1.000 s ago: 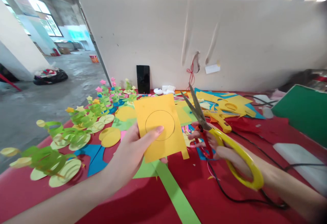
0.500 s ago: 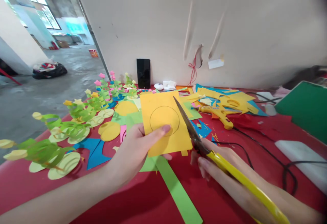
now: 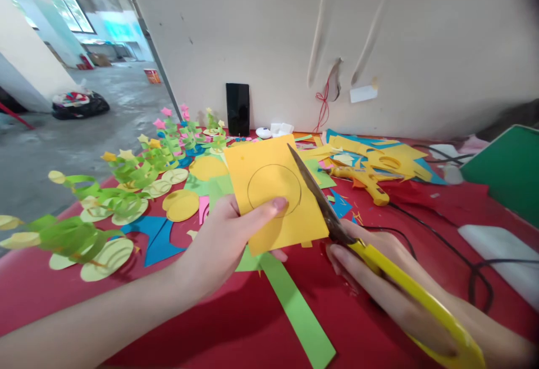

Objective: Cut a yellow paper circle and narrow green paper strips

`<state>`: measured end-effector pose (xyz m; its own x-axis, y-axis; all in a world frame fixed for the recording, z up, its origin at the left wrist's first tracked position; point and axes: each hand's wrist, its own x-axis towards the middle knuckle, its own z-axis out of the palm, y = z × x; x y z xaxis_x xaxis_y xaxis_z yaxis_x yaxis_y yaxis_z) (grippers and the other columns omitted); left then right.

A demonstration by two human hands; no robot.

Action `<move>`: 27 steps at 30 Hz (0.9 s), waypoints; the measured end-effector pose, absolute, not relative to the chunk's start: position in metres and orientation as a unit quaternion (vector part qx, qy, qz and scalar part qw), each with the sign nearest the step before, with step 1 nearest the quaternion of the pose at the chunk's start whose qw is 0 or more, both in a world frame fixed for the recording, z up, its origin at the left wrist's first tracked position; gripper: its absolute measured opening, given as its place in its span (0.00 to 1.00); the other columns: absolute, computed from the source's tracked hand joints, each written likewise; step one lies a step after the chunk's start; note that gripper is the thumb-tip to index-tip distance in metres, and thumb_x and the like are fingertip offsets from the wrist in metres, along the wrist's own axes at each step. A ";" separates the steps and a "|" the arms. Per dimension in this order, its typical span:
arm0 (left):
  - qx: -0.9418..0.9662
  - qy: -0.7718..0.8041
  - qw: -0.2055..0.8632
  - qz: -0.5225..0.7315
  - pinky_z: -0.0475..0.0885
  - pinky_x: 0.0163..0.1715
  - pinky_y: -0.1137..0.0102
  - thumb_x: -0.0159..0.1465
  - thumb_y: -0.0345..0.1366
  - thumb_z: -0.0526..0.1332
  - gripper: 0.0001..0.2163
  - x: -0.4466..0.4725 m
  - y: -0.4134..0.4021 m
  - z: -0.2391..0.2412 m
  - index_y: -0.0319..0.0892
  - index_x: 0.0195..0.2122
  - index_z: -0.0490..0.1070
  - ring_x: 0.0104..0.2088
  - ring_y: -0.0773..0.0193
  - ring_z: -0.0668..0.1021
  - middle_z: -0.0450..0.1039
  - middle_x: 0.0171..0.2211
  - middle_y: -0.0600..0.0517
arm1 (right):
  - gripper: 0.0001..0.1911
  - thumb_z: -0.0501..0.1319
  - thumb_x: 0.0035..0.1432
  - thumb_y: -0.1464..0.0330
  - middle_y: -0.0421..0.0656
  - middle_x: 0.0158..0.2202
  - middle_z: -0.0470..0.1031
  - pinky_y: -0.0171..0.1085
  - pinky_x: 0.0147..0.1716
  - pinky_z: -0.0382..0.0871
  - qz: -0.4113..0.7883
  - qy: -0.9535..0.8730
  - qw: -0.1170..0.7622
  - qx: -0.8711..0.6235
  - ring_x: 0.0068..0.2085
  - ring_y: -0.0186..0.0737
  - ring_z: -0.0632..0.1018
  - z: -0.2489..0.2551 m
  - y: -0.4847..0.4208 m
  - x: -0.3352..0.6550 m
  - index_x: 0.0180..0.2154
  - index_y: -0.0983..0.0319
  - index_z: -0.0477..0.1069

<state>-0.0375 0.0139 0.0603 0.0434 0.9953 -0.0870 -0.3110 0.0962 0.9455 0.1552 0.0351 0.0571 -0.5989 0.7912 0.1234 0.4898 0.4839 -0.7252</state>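
My left hand (image 3: 227,231) pinches a sheet of yellow paper (image 3: 269,153) with the thumb on top and the other fingers behind it. A pencil-like circle is drawn on the sheet, and the thumb covers part of its lower edge. In my right hand (image 3: 379,273) are yellow-handled scissors (image 3: 416,296), whose dark blades lie along the right edge of the sheet, tips pointing away. Below the sheet, a light green paper strip (image 3: 297,310) rests on the red table (image 3: 202,324).
Green paper spiral flowers (image 3: 143,169) line the left side, near yellow discs (image 3: 181,205) and blue scraps (image 3: 158,237). A yellow glue gun (image 3: 362,181) with a black cord lies right. Behind it are yellow offcuts (image 3: 404,161). A phone (image 3: 238,109) leans on the white board (image 3: 252,26).
The yellow sheet has tilted slightly and shifted a little right along with the scissors. Both hands keep their hold. The camera view has moved slightly.
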 end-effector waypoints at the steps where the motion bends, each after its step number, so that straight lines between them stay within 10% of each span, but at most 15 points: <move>1: 0.398 0.433 0.602 0.540 0.74 0.16 0.77 0.57 0.33 0.61 0.05 -0.038 0.015 0.060 0.43 0.35 0.74 0.26 0.65 0.75 0.74 0.31 0.53 | 0.06 0.49 0.59 0.67 0.37 0.21 0.67 0.29 0.18 0.58 0.325 -0.835 0.218 -0.387 0.20 0.29 0.66 0.057 0.037 0.156 0.32 0.60 0.61; 9: 0.403 0.452 0.597 0.526 0.73 0.16 0.76 0.56 0.33 0.61 0.07 -0.042 0.025 0.050 0.43 0.36 0.74 0.27 0.64 0.74 0.74 0.30 0.52 | 0.06 0.49 0.59 0.67 0.37 0.21 0.66 0.30 0.19 0.60 0.332 -0.840 0.197 -0.383 0.20 0.30 0.68 0.047 0.047 0.155 0.31 0.61 0.61; 17: 0.396 0.468 0.567 0.550 0.74 0.17 0.73 0.54 0.35 0.63 0.11 -0.051 0.030 0.055 0.41 0.39 0.73 0.27 0.62 0.76 0.75 0.34 0.50 | 0.12 0.45 0.61 0.66 0.42 0.37 0.72 0.36 0.38 0.69 0.440 -0.799 0.157 -0.378 0.38 0.38 0.74 0.045 0.046 0.159 0.42 0.59 0.62; 22: 0.384 0.454 0.557 0.580 0.72 0.14 0.75 0.54 0.32 0.62 0.09 -0.050 0.030 0.061 0.40 0.38 0.73 0.26 0.63 0.76 0.75 0.36 0.50 | 0.22 0.53 0.56 0.66 0.43 0.55 0.61 0.46 0.54 0.57 0.346 -0.830 0.180 -0.398 0.57 0.47 0.60 0.045 0.055 0.168 0.53 0.55 0.57; 27: 0.350 0.455 0.511 0.640 0.72 0.16 0.77 0.54 0.31 0.63 0.05 -0.055 0.036 0.065 0.41 0.33 0.74 0.27 0.64 0.77 0.76 0.34 0.52 | 0.12 0.50 0.57 0.69 0.41 0.43 0.71 0.40 0.47 0.65 0.391 -0.814 0.194 -0.383 0.48 0.42 0.70 0.058 0.064 0.166 0.41 0.55 0.68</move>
